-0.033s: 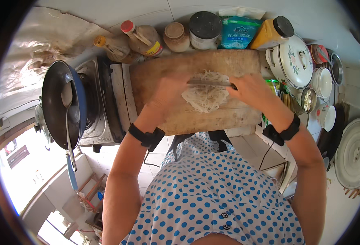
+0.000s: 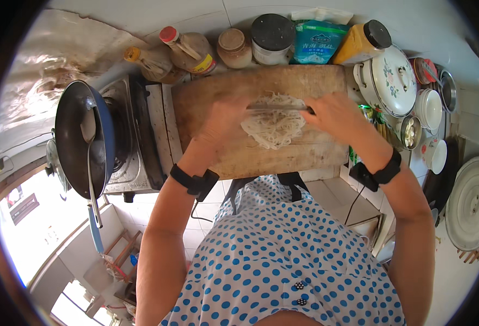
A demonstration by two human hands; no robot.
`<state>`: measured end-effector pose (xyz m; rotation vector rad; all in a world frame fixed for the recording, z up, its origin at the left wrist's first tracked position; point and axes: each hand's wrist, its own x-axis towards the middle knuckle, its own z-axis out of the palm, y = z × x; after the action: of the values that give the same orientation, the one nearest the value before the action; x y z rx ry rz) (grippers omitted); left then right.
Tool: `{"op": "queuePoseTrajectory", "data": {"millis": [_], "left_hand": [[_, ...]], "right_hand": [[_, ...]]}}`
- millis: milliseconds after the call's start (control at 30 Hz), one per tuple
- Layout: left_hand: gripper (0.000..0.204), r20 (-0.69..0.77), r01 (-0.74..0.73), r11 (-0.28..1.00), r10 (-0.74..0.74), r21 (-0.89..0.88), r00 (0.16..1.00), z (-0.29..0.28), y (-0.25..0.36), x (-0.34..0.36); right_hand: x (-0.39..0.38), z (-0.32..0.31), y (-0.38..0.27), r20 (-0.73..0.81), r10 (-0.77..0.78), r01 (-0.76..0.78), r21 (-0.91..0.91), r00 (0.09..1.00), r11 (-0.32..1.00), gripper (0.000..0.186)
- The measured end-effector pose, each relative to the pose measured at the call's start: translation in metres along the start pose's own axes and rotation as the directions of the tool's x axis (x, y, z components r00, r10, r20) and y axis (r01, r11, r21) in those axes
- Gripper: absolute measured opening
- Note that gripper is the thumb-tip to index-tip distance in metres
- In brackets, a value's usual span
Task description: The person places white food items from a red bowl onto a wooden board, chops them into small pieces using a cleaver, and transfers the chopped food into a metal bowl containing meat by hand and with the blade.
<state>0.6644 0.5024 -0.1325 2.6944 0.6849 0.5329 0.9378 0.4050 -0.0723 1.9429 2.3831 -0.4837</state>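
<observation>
On the wooden cutting board (image 2: pixel 196 157) lies a flat heap of pale, noodle-like strands (image 2: pixel 272 130). A knife (image 2: pixel 277 107) crosses the heap's far part, its blade seen almost edge-on. My right hand (image 2: pixel 337 115) is closed round its dark handle at the right of the heap. My left hand (image 2: pixel 226 117) is at the blade's other end, left of the heap. Motion smears its fingers, so whether they pinch the blade or rest on it does not show. Both wrists wear black straps.
A wok (image 2: pixel 73 141) with a ladle (image 2: pixel 89 133) in it sits over the gas stove (image 2: pixel 141 146) at left. Bottles, jars (image 2: pixel 234 50) and a teal bag (image 2: pixel 320 43) line the wall behind the board. Rightward stand a lidded enamel pot (image 2: pixel 389 81) and bowls (image 2: pixel 430 111).
The knife and both hands have shifted very slightly away from me. The strands lie nearly as before.
</observation>
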Motion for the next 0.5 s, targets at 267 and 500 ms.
{"op": "queuePoseTrajectory", "data": {"millis": [267, 500], "left_hand": [[0.02, 0.076, 0.088, 0.959, -0.113, 0.269, 0.991, 0.013, 0.014, 0.016], [0.022, 0.126, 0.24, 0.968, -0.249, 0.079, 0.96, 0.011, 0.002, 0.004]], "right_hand": [[0.005, 0.037, 0.04, -0.053, -0.018, 0.02, 0.043, 0.998, 0.999, 0.03], [0.029, 0.002, 0.028, 0.083, 0.022, -0.023, 0.01, 0.996, 1.0, 0.036]]}}
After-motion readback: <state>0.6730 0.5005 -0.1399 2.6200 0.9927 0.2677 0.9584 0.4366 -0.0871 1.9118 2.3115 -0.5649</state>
